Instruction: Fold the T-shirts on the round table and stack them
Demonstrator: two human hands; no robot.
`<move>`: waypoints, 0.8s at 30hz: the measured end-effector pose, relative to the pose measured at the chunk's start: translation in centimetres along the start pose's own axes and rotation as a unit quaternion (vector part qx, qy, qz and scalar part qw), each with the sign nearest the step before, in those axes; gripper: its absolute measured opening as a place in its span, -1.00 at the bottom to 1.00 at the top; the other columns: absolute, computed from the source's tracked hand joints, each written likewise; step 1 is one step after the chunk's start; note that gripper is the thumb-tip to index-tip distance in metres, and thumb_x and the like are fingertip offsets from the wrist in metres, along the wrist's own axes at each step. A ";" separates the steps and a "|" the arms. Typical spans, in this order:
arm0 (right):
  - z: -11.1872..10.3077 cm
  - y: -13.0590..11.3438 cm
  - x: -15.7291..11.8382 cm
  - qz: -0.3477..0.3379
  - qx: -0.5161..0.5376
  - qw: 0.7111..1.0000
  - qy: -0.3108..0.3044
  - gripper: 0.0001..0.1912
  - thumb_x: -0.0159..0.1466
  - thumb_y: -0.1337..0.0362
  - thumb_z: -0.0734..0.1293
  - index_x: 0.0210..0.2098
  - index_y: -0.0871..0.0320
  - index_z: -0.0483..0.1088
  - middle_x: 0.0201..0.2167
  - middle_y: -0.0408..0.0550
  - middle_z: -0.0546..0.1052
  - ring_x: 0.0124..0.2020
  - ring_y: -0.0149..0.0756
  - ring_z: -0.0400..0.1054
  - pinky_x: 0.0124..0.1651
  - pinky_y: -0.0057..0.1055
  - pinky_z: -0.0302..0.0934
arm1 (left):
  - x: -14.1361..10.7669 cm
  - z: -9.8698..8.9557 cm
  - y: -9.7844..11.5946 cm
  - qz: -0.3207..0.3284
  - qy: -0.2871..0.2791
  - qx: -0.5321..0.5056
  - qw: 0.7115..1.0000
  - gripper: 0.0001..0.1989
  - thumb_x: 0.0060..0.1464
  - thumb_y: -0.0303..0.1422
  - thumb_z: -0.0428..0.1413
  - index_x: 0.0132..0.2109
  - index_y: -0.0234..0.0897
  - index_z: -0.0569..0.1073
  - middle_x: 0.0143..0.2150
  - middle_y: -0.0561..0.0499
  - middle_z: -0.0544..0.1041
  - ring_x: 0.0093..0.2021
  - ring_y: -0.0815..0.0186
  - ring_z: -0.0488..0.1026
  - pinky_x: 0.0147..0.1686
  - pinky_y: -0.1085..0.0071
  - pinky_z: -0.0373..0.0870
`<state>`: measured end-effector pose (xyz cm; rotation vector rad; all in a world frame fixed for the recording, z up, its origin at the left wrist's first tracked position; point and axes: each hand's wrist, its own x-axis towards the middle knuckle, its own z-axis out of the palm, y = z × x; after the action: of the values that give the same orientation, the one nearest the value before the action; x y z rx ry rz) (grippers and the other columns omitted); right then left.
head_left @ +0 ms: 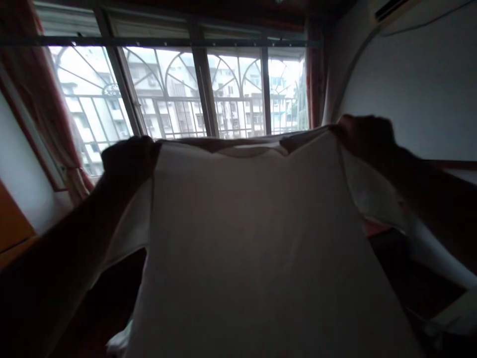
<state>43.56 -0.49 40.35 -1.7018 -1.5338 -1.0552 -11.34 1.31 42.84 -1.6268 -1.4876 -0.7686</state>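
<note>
While left grip [128, 154] and right grip [367, 130] clench the shirt [246, 223] at its shoulders, it partly blocks the window [204, 94] between curtains [42, 94].

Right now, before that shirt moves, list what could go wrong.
The shirt is held up near its shoulders, by the left hand and right hand; if either slips, that side could sag. Spread wide, it also covers the lower edge of the window, so a bump behind it might go unseen.

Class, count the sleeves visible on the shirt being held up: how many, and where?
2: one sleeve hangs beneath the left hand, the other sleeve beneath the right hand; the forearms may hide part of each.
</note>
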 end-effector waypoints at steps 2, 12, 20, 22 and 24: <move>5.3 -2.7 -1.6 -0.002 0.025 0.997 -0.071 -0.09 0.43 -0.24 -0.16 0.07 0.45 0.41 -0.13 0.41 0.54 -0.09 -0.02 0.43 -0.21 -0.18 -0.03 | -1.1 4.1 0.5 -0.008 -0.040 0.041 0.998 -0.38 0.41 -0.04 -0.31 0.05 -0.49 0.42 -0.02 -0.21 0.49 0.06 0.03 0.43 0.05 -0.02 0.31; 28.1 -13.0 -11.3 0.023 0.052 0.943 -0.329 -0.58 0.45 0.10 0.13 0.15 0.19 0.38 0.10 0.31 0.44 0.12 0.08 0.28 0.07 -0.07 0.07 | -10.9 27.7 6.6 -0.067 -0.328 0.039 0.942 -0.54 0.27 -0.30 -0.03 0.23 -0.46 0.32 0.27 -0.47 0.33 0.28 -0.19 0.25 0.15 -0.05 0.22; 33.5 -19.7 -20.6 -0.087 0.154 0.911 -0.373 -0.62 0.35 0.34 0.15 0.05 0.16 0.49 0.05 0.16 0.49 0.09 -0.03 0.29 0.16 -0.20 0.07 | -22.2 35.0 15.0 0.069 -0.448 -0.096 0.886 -0.50 0.28 -0.19 -0.03 0.28 -0.26 0.37 0.35 -0.19 0.34 0.35 0.15 0.24 0.30 0.30 0.12; 34.3 -20.6 -21.4 -0.112 0.178 0.898 -0.386 -0.60 0.33 0.34 0.18 0.08 0.13 0.48 0.05 0.10 0.51 0.10 -0.08 0.30 0.19 -0.26 0.05 | -23.3 36.4 16.1 0.055 -0.458 -0.105 0.881 -0.46 0.30 -0.14 -0.09 0.32 -0.27 0.32 0.38 -0.22 0.29 0.37 0.10 0.21 0.31 0.19 0.13; 35.4 -21.1 -21.7 -0.123 0.189 0.888 -0.401 -0.55 0.33 0.28 0.20 0.19 0.11 0.40 0.16 0.08 0.46 0.19 -0.09 0.25 0.26 -0.26 0.01 | -23.7 37.9 16.7 0.025 -0.464 -0.101 0.880 -0.40 0.31 -0.10 -0.15 0.38 -0.27 0.23 0.44 -0.27 0.17 0.43 -0.01 0.09 0.32 -0.02 0.06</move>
<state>28.06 21.86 2.48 -1.7666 -2.3223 -0.0711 -0.60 21.58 0.94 -2.3589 -2.0236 -0.0562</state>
